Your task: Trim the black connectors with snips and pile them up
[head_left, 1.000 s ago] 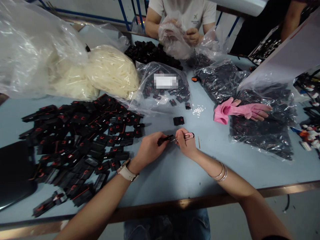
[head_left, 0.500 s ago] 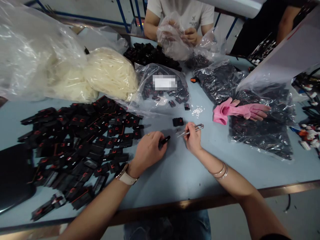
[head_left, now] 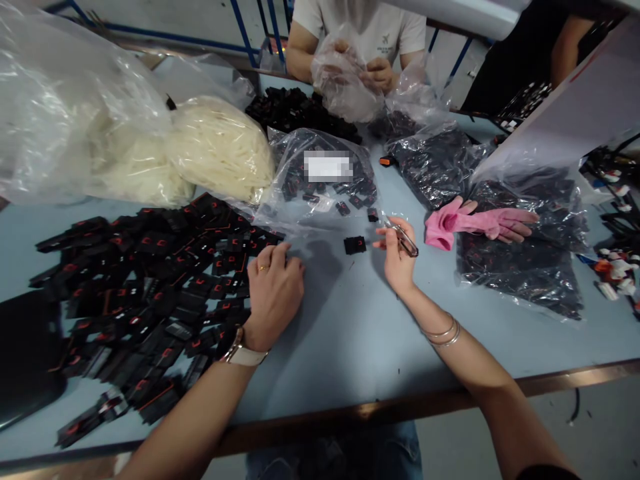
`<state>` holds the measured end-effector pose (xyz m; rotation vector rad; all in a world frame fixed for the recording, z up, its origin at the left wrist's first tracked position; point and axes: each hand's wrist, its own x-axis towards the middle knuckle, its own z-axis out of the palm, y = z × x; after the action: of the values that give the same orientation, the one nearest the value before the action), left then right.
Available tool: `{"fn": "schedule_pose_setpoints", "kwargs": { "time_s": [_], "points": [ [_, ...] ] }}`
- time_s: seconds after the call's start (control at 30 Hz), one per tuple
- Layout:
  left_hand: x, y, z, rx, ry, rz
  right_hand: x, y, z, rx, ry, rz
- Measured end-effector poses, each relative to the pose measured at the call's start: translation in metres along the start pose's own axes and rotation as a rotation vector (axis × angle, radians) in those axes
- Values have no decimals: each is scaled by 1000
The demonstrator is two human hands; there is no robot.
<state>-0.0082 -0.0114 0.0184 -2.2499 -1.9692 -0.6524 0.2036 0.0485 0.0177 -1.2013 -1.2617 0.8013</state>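
Note:
My left hand (head_left: 275, 287) is at the right edge of a heap of black connectors (head_left: 170, 300) with red clips, fingers bent downward; whatever lies under its fingertips is hidden. Metal tweezers (head_left: 406, 241) are held in my right hand (head_left: 397, 257), their tips pointing up and left, where the small white pieces lay. One black connector (head_left: 355, 245) rests alone on the table between both hands. A smaller black piece (head_left: 373, 215) lies just above it, beside a clear bag of black parts (head_left: 325, 193).
Pink gloves (head_left: 453, 223) lie on bagged black parts (head_left: 520, 267) at the right. Bags of cream-coloured pieces (head_left: 220, 147) stand at the back left. Across the table, a person in a white shirt (head_left: 360, 33) handles a clear bag. The metal table edge (head_left: 380, 408) runs in front.
My left hand has moved left to the heap, and the black part it held is no longer visible. My right hand has moved slightly right, turning the tweezers upward.

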Motion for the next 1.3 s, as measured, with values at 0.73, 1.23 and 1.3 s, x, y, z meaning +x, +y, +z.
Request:
{"fn": "schedule_pose_setpoints", "kwargs": {
  "time_s": [0.73, 1.23, 1.3],
  "points": [
    [-4, 10, 1, -37, 18, 143, 7, 8, -8, -535, -409, -161],
    [-5, 14, 4, -269, -17, 312, -16, -5, 6, 76, -490, 59],
    [-5, 13, 6, -277, -7, 310, -1, -4, 0, 164, -227, 31]
  ]
}}
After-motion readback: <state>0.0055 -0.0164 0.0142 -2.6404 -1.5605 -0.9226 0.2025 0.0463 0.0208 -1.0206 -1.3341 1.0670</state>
